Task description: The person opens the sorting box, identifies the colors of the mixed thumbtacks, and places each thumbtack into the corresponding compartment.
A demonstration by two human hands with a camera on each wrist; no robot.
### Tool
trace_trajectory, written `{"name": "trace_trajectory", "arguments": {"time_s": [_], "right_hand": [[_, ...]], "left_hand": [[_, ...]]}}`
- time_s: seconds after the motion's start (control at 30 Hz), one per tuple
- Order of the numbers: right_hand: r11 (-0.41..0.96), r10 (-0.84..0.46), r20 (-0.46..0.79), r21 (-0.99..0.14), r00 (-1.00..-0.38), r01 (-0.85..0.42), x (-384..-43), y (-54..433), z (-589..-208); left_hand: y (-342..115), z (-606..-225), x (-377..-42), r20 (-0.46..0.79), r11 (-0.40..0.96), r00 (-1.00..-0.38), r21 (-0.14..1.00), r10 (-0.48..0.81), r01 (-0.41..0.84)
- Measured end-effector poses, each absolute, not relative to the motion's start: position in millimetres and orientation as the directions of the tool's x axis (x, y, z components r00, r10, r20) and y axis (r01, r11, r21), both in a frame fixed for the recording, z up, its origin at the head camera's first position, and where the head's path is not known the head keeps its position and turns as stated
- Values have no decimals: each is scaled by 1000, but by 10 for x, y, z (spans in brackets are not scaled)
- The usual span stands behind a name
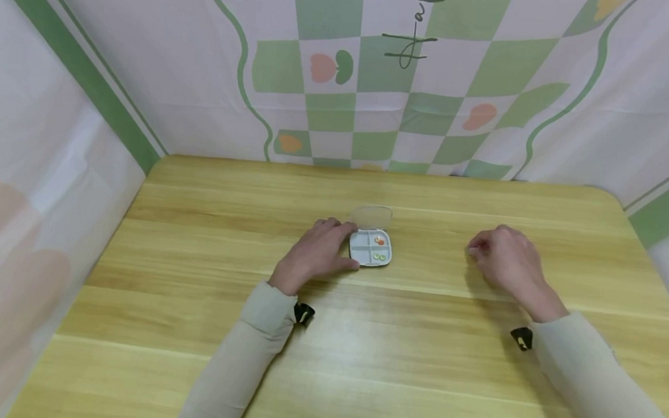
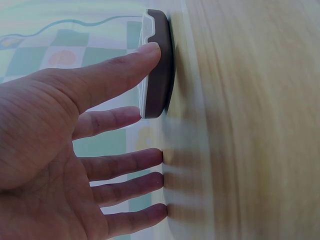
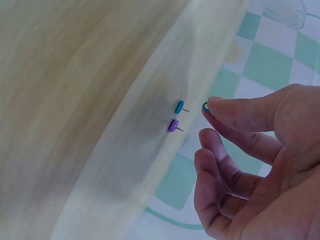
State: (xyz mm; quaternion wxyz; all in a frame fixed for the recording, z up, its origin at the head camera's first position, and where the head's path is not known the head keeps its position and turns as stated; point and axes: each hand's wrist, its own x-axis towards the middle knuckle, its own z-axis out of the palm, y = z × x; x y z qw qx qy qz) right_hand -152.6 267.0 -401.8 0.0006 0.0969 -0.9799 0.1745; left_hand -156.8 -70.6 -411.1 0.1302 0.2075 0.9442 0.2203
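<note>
A small white compartment box (image 1: 358,255) lies on the table with its clear lid (image 1: 372,217) tipped back. My left hand (image 1: 317,251) holds it from the left, thumb on the near side and index finger at the far left; the left wrist view shows the box's dark side (image 2: 160,75). Orange and green-white pieces (image 1: 379,257) sit in its right compartments. To the right, my right hand (image 1: 509,261) pinches a tiny blue-green-rimmed stud (image 3: 205,106) between thumb and index finger. Beside it on the table are a blue stud (image 3: 179,107) and a purple stud (image 3: 173,126), pins pointing up.
The wooden table (image 1: 393,360) ends at a hanging cloth (image 1: 201,91) with green checks at the back. More cloth (image 1: 30,142) hangs along the left side. The upright lid stands behind the box.
</note>
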Motion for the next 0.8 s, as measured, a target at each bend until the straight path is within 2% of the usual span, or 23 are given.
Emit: {"name": "trace_trajectory", "arguments": {"time_s": [0.8], "right_hand": [[892,-251,38,-379,-967,-246,-1432,2362,-3940]], "left_hand": [[-711,-4102,-1565,-159,816,-880,474,447,329]]}}
